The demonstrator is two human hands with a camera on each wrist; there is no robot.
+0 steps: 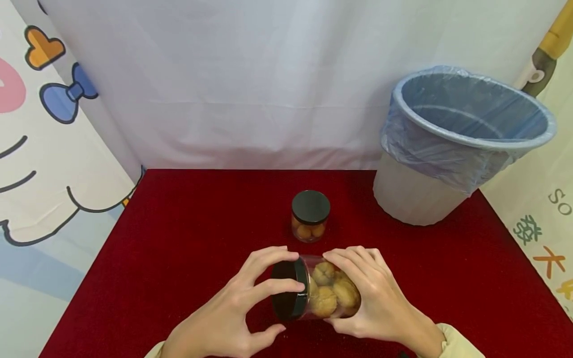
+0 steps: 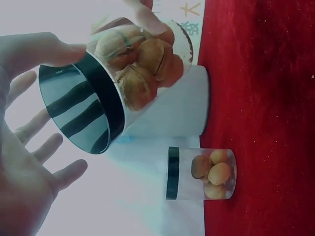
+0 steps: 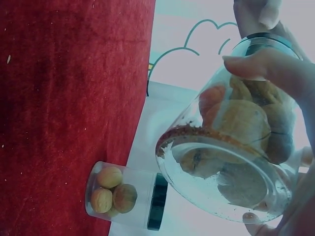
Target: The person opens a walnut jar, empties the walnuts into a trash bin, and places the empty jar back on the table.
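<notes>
A clear jar of walnuts (image 1: 329, 298) with a black lid (image 1: 286, 291) lies tilted sideways above the red table, its lid facing left. My right hand (image 1: 373, 293) grips the jar's body near its base, thumb below and fingers over the top. Around the lid, my left hand (image 1: 241, 303) has its fingers spread, one fingertip over the lid's rim. The left wrist view shows the left palm (image 2: 24, 182) facing the lid, with several fingers standing off it. Brown crumbs (image 3: 197, 132) line the jar's bottom edge in the right wrist view.
A second, smaller-looking jar (image 1: 310, 219) with a black lid and round tan pieces stands upright behind my hands. At the back right stands a light-coloured bin (image 1: 412, 194) with a bluish plastic liner. A pale curtain (image 1: 250, 99) hangs behind the red cloth (image 1: 192, 223).
</notes>
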